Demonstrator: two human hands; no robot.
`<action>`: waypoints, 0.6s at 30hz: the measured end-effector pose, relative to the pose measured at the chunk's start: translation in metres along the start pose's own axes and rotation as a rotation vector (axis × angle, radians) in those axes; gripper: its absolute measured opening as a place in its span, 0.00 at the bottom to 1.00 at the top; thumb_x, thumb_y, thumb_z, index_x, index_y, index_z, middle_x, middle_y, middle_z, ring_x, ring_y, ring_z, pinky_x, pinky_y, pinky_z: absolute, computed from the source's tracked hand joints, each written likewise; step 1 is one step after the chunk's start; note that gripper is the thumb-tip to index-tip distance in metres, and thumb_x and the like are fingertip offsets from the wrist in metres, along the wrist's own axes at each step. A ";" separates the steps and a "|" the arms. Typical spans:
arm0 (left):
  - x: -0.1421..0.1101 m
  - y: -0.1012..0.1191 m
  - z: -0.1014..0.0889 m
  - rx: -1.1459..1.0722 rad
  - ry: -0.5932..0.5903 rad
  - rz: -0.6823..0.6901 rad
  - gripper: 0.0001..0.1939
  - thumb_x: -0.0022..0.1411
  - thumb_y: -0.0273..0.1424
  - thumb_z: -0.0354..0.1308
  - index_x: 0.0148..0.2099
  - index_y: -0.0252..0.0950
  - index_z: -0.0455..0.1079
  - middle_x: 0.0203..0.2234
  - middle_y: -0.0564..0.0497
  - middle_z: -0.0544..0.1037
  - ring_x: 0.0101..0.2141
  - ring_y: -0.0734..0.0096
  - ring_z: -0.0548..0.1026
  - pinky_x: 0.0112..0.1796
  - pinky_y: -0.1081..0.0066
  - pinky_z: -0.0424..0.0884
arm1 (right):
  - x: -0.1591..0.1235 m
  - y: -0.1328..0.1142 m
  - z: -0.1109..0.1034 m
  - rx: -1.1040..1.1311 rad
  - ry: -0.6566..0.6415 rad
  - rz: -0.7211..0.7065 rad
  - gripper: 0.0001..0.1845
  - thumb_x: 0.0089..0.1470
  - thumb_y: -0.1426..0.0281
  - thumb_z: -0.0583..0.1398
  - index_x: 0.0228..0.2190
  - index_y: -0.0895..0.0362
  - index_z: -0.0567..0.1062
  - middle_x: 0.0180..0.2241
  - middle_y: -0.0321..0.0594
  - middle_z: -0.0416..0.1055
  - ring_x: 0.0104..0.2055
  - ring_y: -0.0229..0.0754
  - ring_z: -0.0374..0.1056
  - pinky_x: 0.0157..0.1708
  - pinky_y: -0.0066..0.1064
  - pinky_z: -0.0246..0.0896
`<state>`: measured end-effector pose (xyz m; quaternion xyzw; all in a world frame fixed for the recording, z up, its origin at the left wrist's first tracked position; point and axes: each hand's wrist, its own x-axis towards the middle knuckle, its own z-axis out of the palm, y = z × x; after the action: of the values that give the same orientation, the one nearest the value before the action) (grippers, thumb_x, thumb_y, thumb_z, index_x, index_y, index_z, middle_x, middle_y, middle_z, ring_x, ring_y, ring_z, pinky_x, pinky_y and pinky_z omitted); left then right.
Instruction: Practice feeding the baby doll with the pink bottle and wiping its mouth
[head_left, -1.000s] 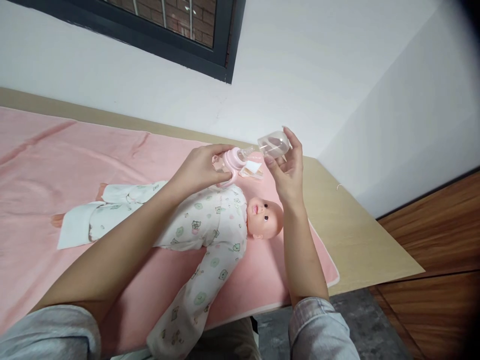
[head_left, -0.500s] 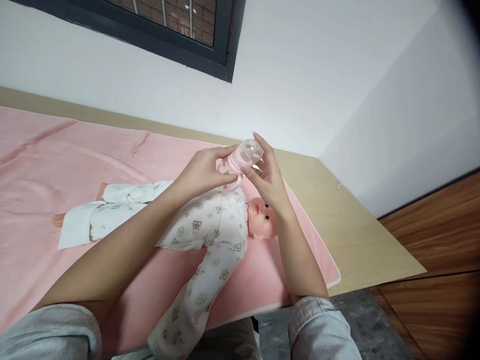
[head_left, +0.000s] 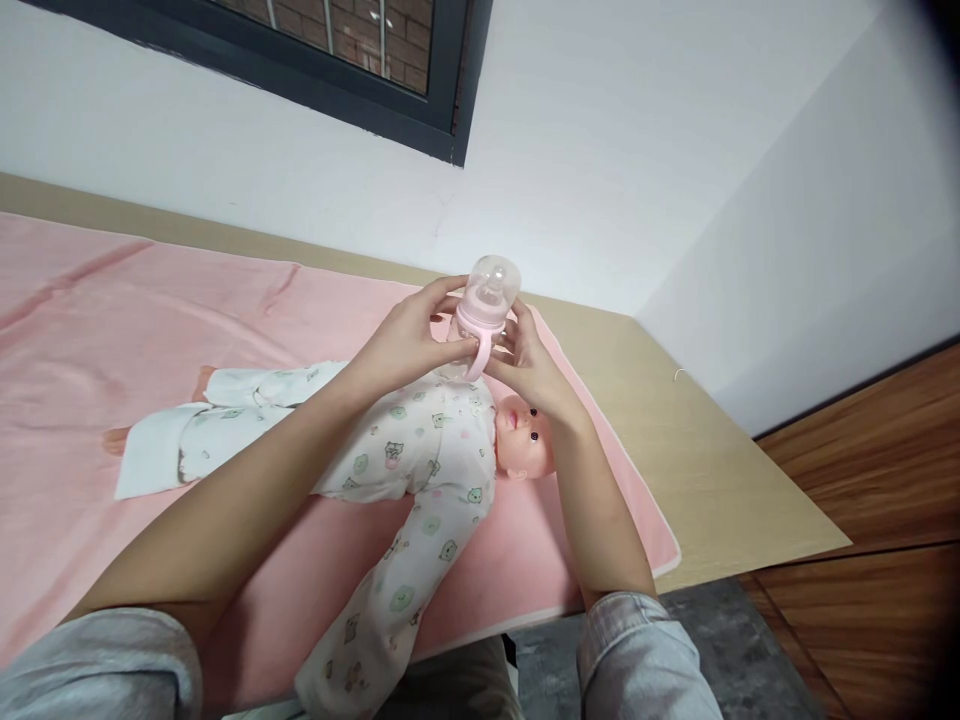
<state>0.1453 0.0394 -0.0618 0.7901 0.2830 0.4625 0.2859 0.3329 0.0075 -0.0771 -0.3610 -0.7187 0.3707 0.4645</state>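
1. Baby bottle (head_left: 481,318), clear cap (head_left: 480,275) in place, is held aloft near the doll (head_left: 431,430) in the head view.
2. Left grip (head_left: 406,338) is closed around one side; right grip (head_left: 536,370) clasps the other.
3. Doll lies on a pink blanket (head_left: 135,300) across the bench (head_left: 720,470).

My only camera sat on my head, looking forward and down from above my own forearms (head_left: 217,500). My sleeves (head_left: 105,660) were nearest the lens, entering at the lower corners, and my hands (head_left: 401,345) came farther out, around mid-frame. The view faced across the bench (head_left: 697,440) to the wall (head_left: 585,160) behind, and its top edge cut off the window (head_left: 450,90). It leaned sideways, so the bench's far edge sloped down to the right. A strip of floor (head_left: 712,640) showed below; darkness rounded the right-hand corners.
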 end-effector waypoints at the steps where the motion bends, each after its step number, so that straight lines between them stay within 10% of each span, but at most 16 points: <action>1: 0.000 0.000 0.000 -0.007 -0.006 -0.005 0.35 0.53 0.33 0.65 0.62 0.40 0.63 0.51 0.47 0.75 0.52 0.55 0.72 0.54 0.59 0.67 | 0.000 0.000 0.002 0.000 0.013 0.002 0.56 0.48 0.52 0.66 0.66 0.41 0.37 0.61 0.43 0.60 0.60 0.47 0.63 0.62 0.50 0.59; 12: -0.005 0.006 -0.014 0.112 -0.087 -0.008 0.39 0.57 0.43 0.64 0.67 0.41 0.56 0.55 0.44 0.71 0.56 0.54 0.69 0.53 0.59 0.67 | 0.009 0.026 -0.036 -0.065 0.254 -0.044 0.56 0.44 0.53 0.69 0.65 0.43 0.44 0.55 0.44 0.66 0.54 0.46 0.67 0.56 0.44 0.65; 18: -0.023 0.056 -0.033 0.122 -0.441 0.198 0.20 0.64 0.36 0.59 0.58 0.46 0.69 0.53 0.53 0.74 0.51 0.64 0.73 0.50 0.68 0.71 | 0.008 0.078 -0.097 -0.172 0.601 0.080 0.59 0.38 0.61 0.70 0.64 0.48 0.44 0.48 0.43 0.67 0.49 0.45 0.69 0.53 0.43 0.65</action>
<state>0.1169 -0.0088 -0.0213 0.9116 0.1623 0.2866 0.2459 0.4345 0.0693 -0.1130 -0.5203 -0.5633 0.2029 0.6089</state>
